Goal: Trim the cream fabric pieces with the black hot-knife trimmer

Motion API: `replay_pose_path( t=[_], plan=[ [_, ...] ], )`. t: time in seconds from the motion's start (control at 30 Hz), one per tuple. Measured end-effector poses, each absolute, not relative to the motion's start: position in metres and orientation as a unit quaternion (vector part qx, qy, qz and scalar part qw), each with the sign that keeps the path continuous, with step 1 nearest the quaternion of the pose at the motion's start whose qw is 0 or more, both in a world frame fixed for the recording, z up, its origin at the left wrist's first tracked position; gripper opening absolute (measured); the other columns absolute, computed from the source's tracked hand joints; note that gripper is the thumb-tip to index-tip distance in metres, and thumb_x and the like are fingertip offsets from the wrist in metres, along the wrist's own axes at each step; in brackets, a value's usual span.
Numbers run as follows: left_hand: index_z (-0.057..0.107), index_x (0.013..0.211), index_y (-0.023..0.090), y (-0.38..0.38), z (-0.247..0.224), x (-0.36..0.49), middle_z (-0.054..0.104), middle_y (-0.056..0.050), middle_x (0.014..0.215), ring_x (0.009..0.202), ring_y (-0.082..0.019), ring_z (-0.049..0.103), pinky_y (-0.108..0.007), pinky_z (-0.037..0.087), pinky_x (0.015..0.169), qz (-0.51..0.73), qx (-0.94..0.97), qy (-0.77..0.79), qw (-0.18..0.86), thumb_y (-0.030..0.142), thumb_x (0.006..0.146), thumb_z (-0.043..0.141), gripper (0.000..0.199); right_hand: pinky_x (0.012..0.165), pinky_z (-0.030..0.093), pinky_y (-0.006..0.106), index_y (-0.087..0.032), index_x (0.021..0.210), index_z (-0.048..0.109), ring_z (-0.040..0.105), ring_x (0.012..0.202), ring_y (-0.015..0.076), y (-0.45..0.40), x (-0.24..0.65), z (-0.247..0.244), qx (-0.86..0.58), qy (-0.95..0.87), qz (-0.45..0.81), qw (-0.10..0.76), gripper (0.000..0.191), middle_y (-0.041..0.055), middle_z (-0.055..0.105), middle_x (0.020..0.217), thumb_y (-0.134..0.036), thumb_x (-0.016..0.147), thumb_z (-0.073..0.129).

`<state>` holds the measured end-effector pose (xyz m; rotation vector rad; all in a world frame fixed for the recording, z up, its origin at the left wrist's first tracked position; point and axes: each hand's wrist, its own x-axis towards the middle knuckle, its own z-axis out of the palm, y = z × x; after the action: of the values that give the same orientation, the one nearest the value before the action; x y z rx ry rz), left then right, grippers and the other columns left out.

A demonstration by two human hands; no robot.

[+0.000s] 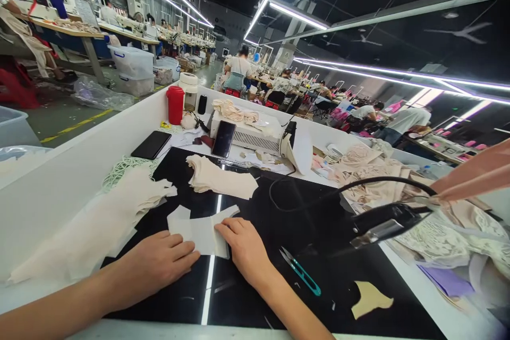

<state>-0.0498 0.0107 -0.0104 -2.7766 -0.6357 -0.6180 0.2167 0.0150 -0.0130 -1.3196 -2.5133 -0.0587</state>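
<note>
– What do we see under our fingers [184, 249]?
– Thin, matt cloth [203, 234], on a smooth, glossy board [311, 228]; right of them, we have snips [295, 264] of metal and smooth plastic.

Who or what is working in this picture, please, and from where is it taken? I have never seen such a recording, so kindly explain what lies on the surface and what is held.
There is no robot here: these are a person's two bare hands. The single picture comes from a camera worn on that person's head, looking forward and down.

The left hand and the right hand touch opposite sides of a white piece lying on a black work surface. Whether the fingers grip it or only press it, I cannot tell.

Beyond it lies a stack of cream pieces; at left is a larger pale pile. To the right are teal-handled snips and a yellowish scrap.
</note>
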Motion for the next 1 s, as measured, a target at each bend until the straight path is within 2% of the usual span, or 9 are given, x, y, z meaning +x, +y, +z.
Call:
replay_pose_path(
  t=[0.2,0.37,0.5,0.57,0.67,0.77,0.87,0.93,1.0],
  plan=[
    [0.067,0.114,0.02,0.003,-0.024,-0.068,0.073,-0.009,0.105,0.07,-0.019,0.066,-0.029,0.042,0.057,-0.155,-0.916,-0.335,0.155,0.02,0.105,0.055,0.015,0.085,0.053,0.035,-0.023,0.132,0.066,0.068,0.104,0.0218,0.006,0.219,-0.019,-0.458,-0.876,-0.022,0.15,0.052,0.007,0.075,0.122,0.008,0.091,0.053],
    [0.067,0.095,0.018,-0.004,-0.027,-0.094,0.058,0.0,0.063,0.043,-0.015,0.05,-0.026,0.032,0.048,-0.156,-0.852,-0.476,0.152,0.026,0.111,0.043,0.029,0.085,0.055,0.036,-0.021,0.131,0.067,0.068,0.103,0.0233,0.001,0.221,-0.018,-0.443,-0.879,-0.017,0.176,0.055,0.0088,0.075,0.121,0.009,0.091,0.047],
    [0.057,0.075,0.019,-0.006,-0.021,-0.097,0.05,0.001,0.058,0.047,-0.017,0.05,-0.028,0.036,0.052,-0.147,-0.846,-0.489,0.152,0.016,0.108,0.042,0.036,0.089,0.057,0.036,-0.021,0.129,0.068,0.069,0.106,0.0218,-0.011,0.224,-0.014,-0.417,-0.883,-0.01,0.215,0.054,0.0092,0.076,0.12,0.009,0.092,0.043],
    [0.059,0.076,0.019,-0.006,-0.018,-0.088,0.055,-0.002,0.063,0.056,-0.019,0.055,-0.03,0.039,0.056,-0.142,-0.854,-0.474,0.159,0.002,0.1,0.042,0.034,0.092,0.057,0.035,-0.021,0.127,0.068,0.07,0.107,0.0209,-0.018,0.224,-0.013,-0.401,-0.886,-0.009,0.232,0.051,0.0082,0.077,0.119,0.008,0.093,0.044],
    [0.068,0.103,0.018,-0.005,-0.015,-0.067,0.071,-0.006,0.091,0.085,-0.024,0.068,-0.036,0.051,0.075,-0.161,-0.895,-0.386,0.157,-0.007,0.092,0.043,0.037,0.089,0.059,0.033,-0.021,0.123,0.07,0.072,0.102,0.0187,-0.024,0.221,-0.011,-0.379,-0.893,-0.012,0.243,0.042,0.0051,0.079,0.112,0.003,0.097,0.047],
    [0.066,0.127,0.017,0.0,-0.013,-0.045,0.075,-0.008,0.124,0.116,-0.026,0.068,-0.041,0.052,0.1,-0.206,-0.928,-0.29,0.112,0.0,0.1,0.045,0.037,0.085,0.06,0.033,-0.021,0.121,0.071,0.073,0.098,0.0179,-0.032,0.222,-0.003,-0.362,-0.896,-0.028,0.255,0.036,0.0046,0.081,0.11,-0.003,0.101,0.047],
    [0.065,0.131,0.018,0.009,-0.013,-0.03,0.073,-0.006,0.134,0.123,-0.024,0.068,-0.04,0.052,0.107,-0.223,-0.94,-0.249,0.067,0.011,0.108,0.047,0.03,0.089,0.063,0.037,-0.023,0.124,0.072,0.075,0.102,0.0201,-0.057,0.239,0.011,-0.361,-0.88,-0.053,0.304,0.037,0.0059,0.082,0.114,-0.006,0.102,0.048],
    [0.067,0.13,0.019,0.015,-0.016,-0.025,0.073,-0.006,0.135,0.123,-0.024,0.069,-0.04,0.054,0.108,-0.223,-0.944,-0.24,0.047,0.014,0.109,0.05,0.028,0.091,0.065,0.042,-0.035,0.128,0.073,0.077,0.102,0.0232,-0.083,0.259,0.021,-0.414,-0.828,-0.056,0.374,0.037,0.0028,0.082,0.111,-0.015,0.1,0.058],
    [0.069,0.127,0.019,0.02,-0.019,-0.021,0.074,-0.006,0.133,0.123,-0.024,0.069,-0.04,0.055,0.107,-0.23,-0.942,-0.242,0.035,0.015,0.108,0.053,0.025,0.087,0.067,0.046,-0.048,0.119,0.075,0.077,0.098,0.0264,-0.108,0.283,0.029,-0.532,-0.691,-0.023,0.49,0.036,0.0,0.081,0.102,-0.024,0.093,0.073]
  ],
)
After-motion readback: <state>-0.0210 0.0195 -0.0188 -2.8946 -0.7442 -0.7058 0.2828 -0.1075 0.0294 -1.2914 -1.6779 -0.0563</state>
